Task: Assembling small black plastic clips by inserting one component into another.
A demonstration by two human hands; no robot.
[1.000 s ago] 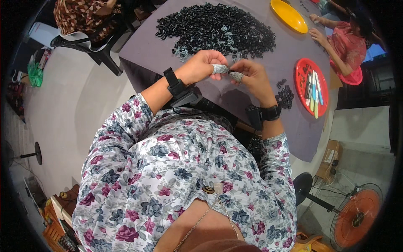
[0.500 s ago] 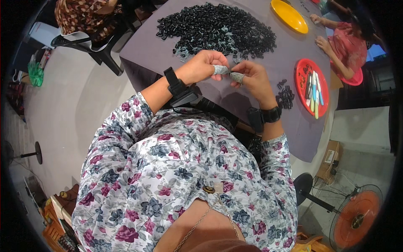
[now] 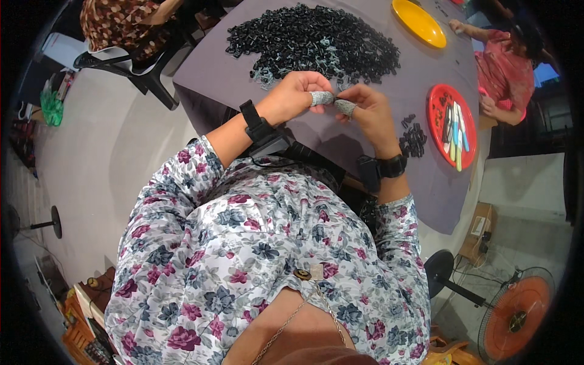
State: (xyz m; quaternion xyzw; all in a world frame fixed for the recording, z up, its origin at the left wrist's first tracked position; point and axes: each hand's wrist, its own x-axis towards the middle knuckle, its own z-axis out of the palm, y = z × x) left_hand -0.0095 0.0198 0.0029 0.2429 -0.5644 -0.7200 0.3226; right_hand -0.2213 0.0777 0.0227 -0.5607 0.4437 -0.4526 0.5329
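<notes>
My left hand [image 3: 299, 92] and my right hand [image 3: 369, 111] meet thumb to thumb above the near part of the table. Both are closed in a pinch, with a grey knitted sleeve over each thumb. Between the fingertips is a small black piece [image 3: 334, 99], mostly hidden; its exact shape is too small to make out. Beyond the hands spreads a large pile of small black tubular pieces [image 3: 316, 42], with pale grey-clear bits [image 3: 264, 76] along its near side. A smaller heap of black pieces [image 3: 413, 141] lies right of my right hand.
On the right, a red plate [image 3: 434, 125] holds several knives with coloured handles [image 3: 456, 131] and dark scraps. A yellow plate [image 3: 420, 24] sits at the far right of the grey-covered table [image 3: 210, 79]. Another person [image 3: 505, 76] sits beyond; an orange fan [image 3: 517, 316] stands lower right.
My two hands have shifted very slightly, still pinched together. The person at the right has drawn one arm back from the table edge and lowered it.
</notes>
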